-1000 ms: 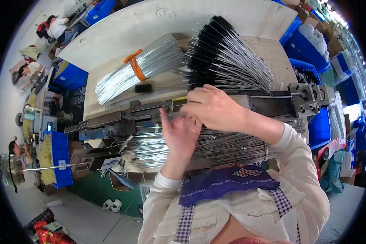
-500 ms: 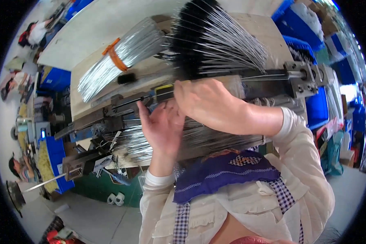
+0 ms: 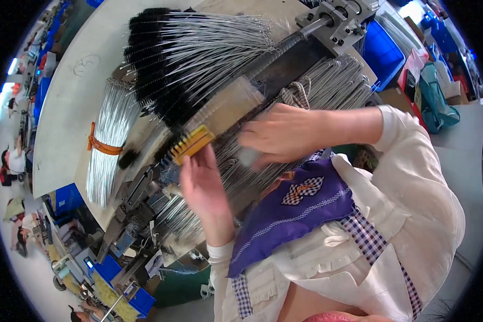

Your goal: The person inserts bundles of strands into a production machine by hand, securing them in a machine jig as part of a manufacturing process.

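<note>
My left hand (image 3: 204,188) is palm up with fingers apart, its fingertips at the lower edge of a yellow block (image 3: 196,143) with dark grooves. To its right, my right hand (image 3: 284,133) is curled over the bench, its fingers partly blurred around a small pale thing (image 3: 248,155) too smeared to name. Beyond the hands lies a large heap of wire brushes (image 3: 209,45) with black bristles and twisted silvery stems. Left of them is a bundle of bare silvery wires (image 3: 104,174) tied with an orange band (image 3: 103,146).
A metal clamp fixture (image 3: 341,24) with a shaft stands at the far right of the bench. Looped wire stems (image 3: 333,86) lie below it. A blue bin (image 3: 386,53) is at the right edge. Other people work at the far left.
The whole view has turned and shifted. My hands, close together before at the bench rail, are now apart; the right one has come away from the rail, and the yellow block shows more fully.
</note>
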Action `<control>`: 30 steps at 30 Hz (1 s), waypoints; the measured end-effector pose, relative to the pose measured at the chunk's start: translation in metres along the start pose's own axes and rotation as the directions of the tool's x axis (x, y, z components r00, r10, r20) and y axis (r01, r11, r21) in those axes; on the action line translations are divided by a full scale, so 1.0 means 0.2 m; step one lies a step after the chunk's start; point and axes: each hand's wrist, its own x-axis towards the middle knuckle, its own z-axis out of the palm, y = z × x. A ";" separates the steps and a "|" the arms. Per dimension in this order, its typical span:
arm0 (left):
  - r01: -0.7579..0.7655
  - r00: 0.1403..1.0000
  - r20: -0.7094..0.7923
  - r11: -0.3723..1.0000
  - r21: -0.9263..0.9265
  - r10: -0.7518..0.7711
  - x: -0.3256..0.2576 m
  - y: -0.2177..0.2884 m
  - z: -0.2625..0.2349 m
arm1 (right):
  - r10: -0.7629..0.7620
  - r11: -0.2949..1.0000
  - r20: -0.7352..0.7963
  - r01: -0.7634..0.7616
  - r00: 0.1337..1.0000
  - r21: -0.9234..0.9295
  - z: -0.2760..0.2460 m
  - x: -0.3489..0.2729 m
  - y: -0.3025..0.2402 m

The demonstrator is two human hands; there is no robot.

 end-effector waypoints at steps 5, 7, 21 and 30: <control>0.118 0.992 -0.031 0.990 -0.082 -0.120 -0.05 -0.08 -0.04 | 0.118 0.989 0.211 -0.097 0.970 -0.110 0.25 -0.17 0.06; 0.189 0.974 0.137 0.980 -0.058 -0.180 -0.14 -0.03 0.04 | 0.100 0.995 0.193 -0.100 0.976 -0.007 0.25 -0.19 0.11; 0.531 0.206 -0.413 0.254 0.809 0.887 -1.18 0.60 -1.36 | 0.453 0.760 -0.379 -0.128 0.807 0.637 0.00 -0.23 0.19; 0.295 0.182 -0.476 0.414 0.861 0.860 -1.02 0.44 -1.39 | 0.715 0.527 -0.638 0.378 0.287 0.761 -0.39 -0.56 0.65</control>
